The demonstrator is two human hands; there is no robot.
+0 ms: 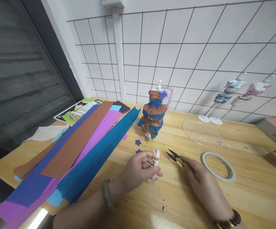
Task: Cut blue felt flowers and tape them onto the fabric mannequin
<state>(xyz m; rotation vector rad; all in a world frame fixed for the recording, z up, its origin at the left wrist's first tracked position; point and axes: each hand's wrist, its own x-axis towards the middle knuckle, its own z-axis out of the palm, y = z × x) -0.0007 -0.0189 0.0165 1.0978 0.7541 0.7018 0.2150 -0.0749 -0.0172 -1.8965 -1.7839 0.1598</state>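
Observation:
My left hand pinches a short strip of white tape upright between thumb and fingers. In my right hand is a pair of thread snips, blades apart and pointing left toward the tape. A roll of white tape lies flat on the table beside my right hand. Beyond my hands stands a small dress form dressed in brown and teal crepe paper with bows. Blue paper flowers lie between it and my left hand, one partly hidden by that hand.
Long crepe paper sheets in teal, brown, blue and purple cover the table's left side. A phone lies behind them. Two small dress forms stand at the back right near a clear round sheet. A box is at the right edge.

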